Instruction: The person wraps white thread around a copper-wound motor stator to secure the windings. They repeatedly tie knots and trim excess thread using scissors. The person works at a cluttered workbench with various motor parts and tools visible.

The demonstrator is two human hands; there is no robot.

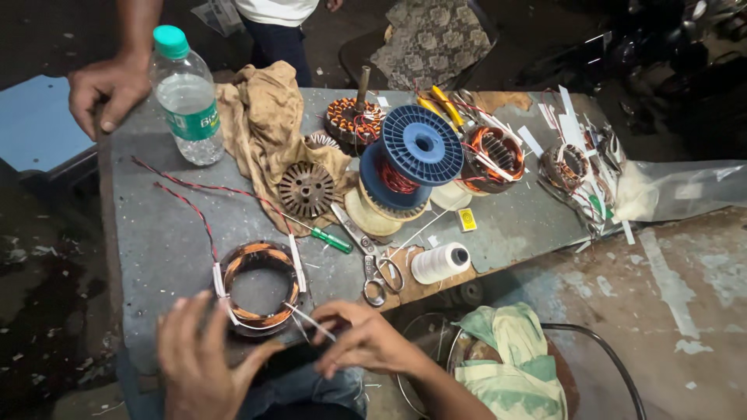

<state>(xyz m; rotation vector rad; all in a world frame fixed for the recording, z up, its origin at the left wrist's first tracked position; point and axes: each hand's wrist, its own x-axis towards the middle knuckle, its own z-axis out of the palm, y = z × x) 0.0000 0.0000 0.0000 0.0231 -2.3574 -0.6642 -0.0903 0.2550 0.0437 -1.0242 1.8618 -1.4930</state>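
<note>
Right hand (366,342) seemingly pinches thread at coil (259,286); green-labelled bottle (185,95) beyond.

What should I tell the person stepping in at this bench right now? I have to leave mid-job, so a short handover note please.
Left hand: open, fingers spread, at the near-left edge of the copper-wound stator ring; whether it touches is unclear.
Right hand: fingertips pinching a thin white strand that runs to the ring's near side.
The ring lies flat on the grey bench; its twisted red-black leads trail away to the left.
Scissors, a green-handled screwdriver and a white thread spool lie just right of it.
Done: windings in, white sleeves on the leads.
Left: the strand is loose, not yet tied.
</note>
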